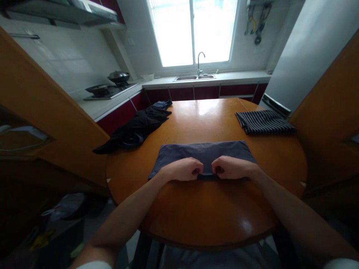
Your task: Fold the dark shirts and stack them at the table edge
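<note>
A dark grey folded garment (209,149) lies flat on the wooden table in front of me, its long side running left to right. What kind of garment it is, I cannot tell. My left hand (183,169) is closed on its near edge, left of the middle, with fingers curled under. Just to the right, my right hand (231,167) grips the same edge in a like way. A narrow gap separates the two hands, and a strip of the cloth's edge shows there. The fingertips are partly hidden.
Dark clothes (140,125) lie in a loose pile on the table's (202,123) left side. A folded black-and-white striped cloth (265,122) sits at the right. Beyond are a counter with a sink (186,78), a stove (110,91) with pans, and a fridge (303,56).
</note>
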The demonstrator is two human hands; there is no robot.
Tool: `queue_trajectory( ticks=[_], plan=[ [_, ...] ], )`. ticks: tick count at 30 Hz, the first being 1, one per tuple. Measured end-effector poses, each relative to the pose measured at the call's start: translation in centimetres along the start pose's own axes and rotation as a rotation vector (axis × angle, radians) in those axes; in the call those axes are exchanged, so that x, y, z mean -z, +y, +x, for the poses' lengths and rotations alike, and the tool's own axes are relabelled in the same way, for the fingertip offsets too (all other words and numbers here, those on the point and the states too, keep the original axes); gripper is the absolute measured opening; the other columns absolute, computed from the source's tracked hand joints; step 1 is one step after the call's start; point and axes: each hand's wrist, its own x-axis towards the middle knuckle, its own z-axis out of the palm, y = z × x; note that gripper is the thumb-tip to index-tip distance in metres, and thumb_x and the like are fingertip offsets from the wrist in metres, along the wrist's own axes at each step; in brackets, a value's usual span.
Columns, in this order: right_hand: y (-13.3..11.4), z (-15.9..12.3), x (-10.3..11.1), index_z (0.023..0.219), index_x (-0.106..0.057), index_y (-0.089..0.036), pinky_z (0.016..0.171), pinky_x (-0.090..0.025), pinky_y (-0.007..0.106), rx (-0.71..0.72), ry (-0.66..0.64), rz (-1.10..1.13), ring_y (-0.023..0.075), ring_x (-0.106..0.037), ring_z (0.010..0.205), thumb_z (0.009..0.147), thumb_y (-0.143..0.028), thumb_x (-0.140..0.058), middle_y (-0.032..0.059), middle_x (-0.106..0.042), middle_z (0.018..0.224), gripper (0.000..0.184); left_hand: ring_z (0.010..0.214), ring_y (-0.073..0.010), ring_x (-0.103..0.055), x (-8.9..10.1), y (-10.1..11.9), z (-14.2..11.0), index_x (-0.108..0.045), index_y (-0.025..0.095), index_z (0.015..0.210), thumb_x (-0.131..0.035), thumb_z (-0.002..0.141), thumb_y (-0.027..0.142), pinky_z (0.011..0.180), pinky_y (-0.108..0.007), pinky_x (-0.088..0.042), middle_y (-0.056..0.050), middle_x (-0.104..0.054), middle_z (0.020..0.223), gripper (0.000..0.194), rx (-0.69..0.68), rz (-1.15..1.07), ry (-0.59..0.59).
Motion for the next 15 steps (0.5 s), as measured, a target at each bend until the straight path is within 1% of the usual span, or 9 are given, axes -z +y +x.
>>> queue_trajectory(
  ticks=[2, 3, 5, 7, 9, 10, 11, 13, 15],
  plan=[
    [0.1, 0.0, 0.1, 0.081, -0.072, -0.017, 0.058, -0.038, 0.023, 0.003, -0.044, 0.033, 0.0134, -0.057, 0.064, 0.074, -0.013, -0.063, -0.0012, -0.067, 0.072, 0.012, 0.067, -0.0134, -0.06, 0.0, -0.2, 0.1, -0.068, 0.018, 0.084, -0.063, 0.079, 0.009, 0.061, -0.022, -0.043, 0.001, -0.066, 0.075, 0.012, -0.004, -0.063, -0.052],
    [0.1, 0.1, 0.1, 0.081, -0.073, -0.017, 0.058, -0.038, 0.023, 0.012, -0.059, 0.053, 0.0136, -0.057, 0.063, 0.078, -0.019, -0.065, -0.0009, -0.067, 0.072, 0.009, 0.067, -0.0134, -0.061, -0.1, -0.4, 0.2, -0.069, 0.018, 0.087, -0.063, 0.084, 0.014, 0.062, -0.022, -0.044, 0.001, -0.067, 0.076, 0.007, -0.004, -0.08, -0.04],
    [0.4, 0.7, 0.1, 0.083, -0.073, -0.016, 0.059, -0.041, 0.025, 0.028, -0.022, 0.083, 0.0148, -0.057, 0.063, 0.087, -0.032, -0.063, 0.0001, -0.067, 0.071, 0.02, 0.077, -0.0153, -0.065, -0.5, -0.7, 0.9, -0.07, 0.018, 0.095, -0.057, 0.095, 0.023, 0.071, -0.024, -0.048, -0.002, -0.071, 0.085, 0.015, 0.016, -0.063, 0.107],
    [0.8, 1.8, -0.3, 0.091, -0.074, -0.016, 0.068, -0.047, 0.028, 0.029, 0.173, 0.076, 0.0176, -0.061, 0.072, 0.095, -0.037, -0.053, 0.0029, -0.071, 0.078, 0.03, 0.101, -0.0194, -0.066, -1.4, -1.4, 1.9, -0.069, 0.017, 0.111, -0.048, 0.1, 0.025, 0.091, -0.029, -0.05, -0.008, -0.072, 0.109, 0.025, 0.062, 0.019, 0.338],
    [1.3, 3.2, -1.0, 0.107, -0.074, -0.016, 0.087, -0.049, 0.034, -0.013, 0.444, -0.004, 0.0218, -0.065, 0.094, 0.099, -0.03, -0.045, 0.0086, -0.074, 0.101, 0.033, 0.129, -0.0239, -0.055, -2.8, -2.4, 3.2, -0.059, 0.014, 0.133, -0.044, 0.102, 0.026, 0.11, -0.038, -0.041, -0.014, -0.061, 0.137, 0.037, 0.138, 0.116, 0.471],
    [1.5, 3.9, -1.5, 0.118, -0.071, -0.016, 0.099, -0.046, 0.037, -0.058, 0.545, -0.073, 0.0241, -0.062, 0.11, 0.1, -0.028, -0.043, 0.012, -0.072, 0.117, 0.035, 0.139, -0.0256, -0.047, -3.5, -2.9, 3.8, -0.051, 0.012, 0.142, -0.043, 0.102, 0.028, 0.116, -0.041, -0.035, -0.016, -0.053, 0.148, 0.044, 0.179, 0.162, 0.473],
    [1.7, 4.5, -2.1, 0.128, -0.066, -0.015, 0.108, -0.04, 0.042, -0.118, 0.597, -0.152, 0.0264, -0.055, 0.125, 0.1, -0.027, -0.042, 0.0152, -0.065, 0.133, 0.039, 0.146, -0.0267, -0.039, -4.3, -3.5, 4.3, -0.044, 0.01, 0.148, -0.041, 0.103, 0.03, 0.12, -0.045, -0.029, -0.018, -0.046, 0.155, 0.05, 0.217, 0.204, 0.449],
    [2.0, 5.4, -3.4, 0.146, -0.051, -0.011, 0.119, -0.026, 0.05, -0.256, 0.577, -0.294, 0.03, -0.036, 0.146, 0.101, -0.03, -0.039, 0.0185, -0.046, 0.155, 0.051, 0.152, -0.0271, -0.028, -5.5, -4.4, 4.9, -0.034, 0.007, 0.154, -0.037, 0.104, 0.033, 0.124, -0.048, -0.02, -0.019, -0.037, 0.161, 0.057, 0.277, 0.268, 0.378],
    [2.0, 5.8, -4.3, 0.156, -0.036, -0.009, 0.122, -0.017, 0.055, -0.343, 0.497, -0.365, 0.0301, -0.021, 0.153, 0.103, -0.035, -0.034, 0.0173, -0.03, 0.164, 0.059, 0.154, -0.0256, -0.024, -6.1, -4.9, 5.1, -0.031, 0.008, 0.157, -0.033, 0.104, 0.034, 0.126, -0.046, -0.015, -0.017, -0.033, 0.163, 0.059, 0.305, 0.307, 0.334]
  ],
)
